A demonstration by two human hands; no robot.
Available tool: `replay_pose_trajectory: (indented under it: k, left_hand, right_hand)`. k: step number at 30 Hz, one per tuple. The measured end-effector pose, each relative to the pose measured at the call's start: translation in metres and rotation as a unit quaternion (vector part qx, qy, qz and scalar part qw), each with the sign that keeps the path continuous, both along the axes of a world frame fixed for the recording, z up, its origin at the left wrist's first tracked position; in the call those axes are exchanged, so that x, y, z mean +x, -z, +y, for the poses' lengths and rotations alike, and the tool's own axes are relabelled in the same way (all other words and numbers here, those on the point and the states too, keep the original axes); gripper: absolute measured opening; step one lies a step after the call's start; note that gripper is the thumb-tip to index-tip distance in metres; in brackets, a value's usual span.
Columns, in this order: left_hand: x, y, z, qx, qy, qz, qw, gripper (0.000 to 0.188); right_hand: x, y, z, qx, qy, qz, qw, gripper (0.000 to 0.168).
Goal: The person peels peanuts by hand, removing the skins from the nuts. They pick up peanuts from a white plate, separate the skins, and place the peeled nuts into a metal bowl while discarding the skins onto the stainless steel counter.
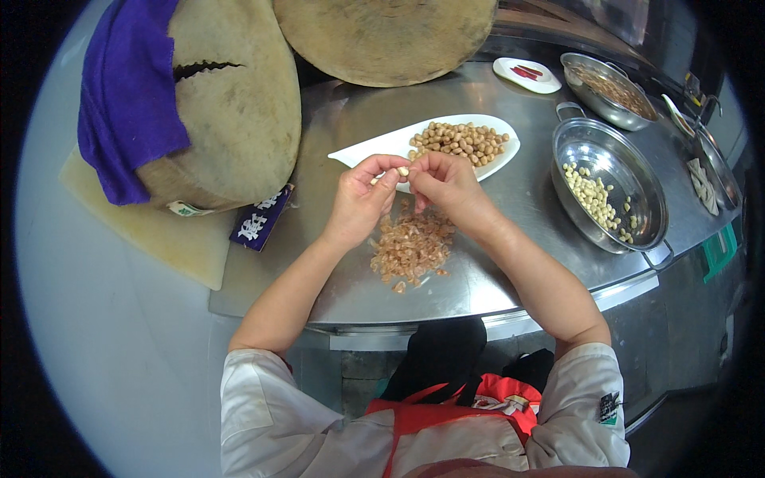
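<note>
My left hand pinches a pale, peeled peanut between thumb and forefinger. The fingertips of my right hand meet at that same peanut. Another pale piece, probably a peanut, shows at the left fingers. Just beyond both hands lies a white leaf-shaped plate bearing brown, skin-on peanuts. Beneath my hands a heap of loose reddish-brown peanut skins is spread on the steel tabletop. To the right, a two-handled stainless-steel strainer pan holds pale peeled peanuts.
Round wooden chopping blocks stand at the back and left, one draped with a purple cloth. A purple box bears writing. Further right are a small plate with red pieces and a metal pan of brown contents.
</note>
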State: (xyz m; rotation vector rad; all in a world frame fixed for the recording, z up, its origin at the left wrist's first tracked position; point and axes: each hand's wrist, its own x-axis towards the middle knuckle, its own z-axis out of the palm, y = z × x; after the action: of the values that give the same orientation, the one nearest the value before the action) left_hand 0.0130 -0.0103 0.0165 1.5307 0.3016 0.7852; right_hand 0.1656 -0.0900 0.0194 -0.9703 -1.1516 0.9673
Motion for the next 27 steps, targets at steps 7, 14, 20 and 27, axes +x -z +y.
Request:
replay_pose_trajectory:
  k: [7, 14, 20, 27]
  left_hand:
    - [0.0037, 0.0017, 0.0000, -0.111, 0.069, -0.056, 0.990, 0.017]
    - [0.0006, -0.0020, 0.0012, -0.200, 0.126, -0.081, 0.968, 0.020]
    - [0.0003, -0.0003, 0.0028, -0.184, 0.120, -0.065, 0.973, 0.018]
    - [0.0023, -0.0001, 0.0010, -0.142, 0.119, -0.062, 0.981, 0.013]
  right_hand:
    - [-0.0021, 0.0005, 0.0002, 0.013, 0.026, -0.046, 0.999, 0.013]
    - [-0.0011, 0.0018, 0.0016, 0.015, 0.019, -0.026, 0.999, 0.013]
    - [-0.0017, -0.0023, -0.0018, 0.012, -0.010, 0.036, 0.999, 0.022]
    - [0.0019, 0.0027, 0.0016, 0.002, -0.001, 0.017, 1.000, 0.024]
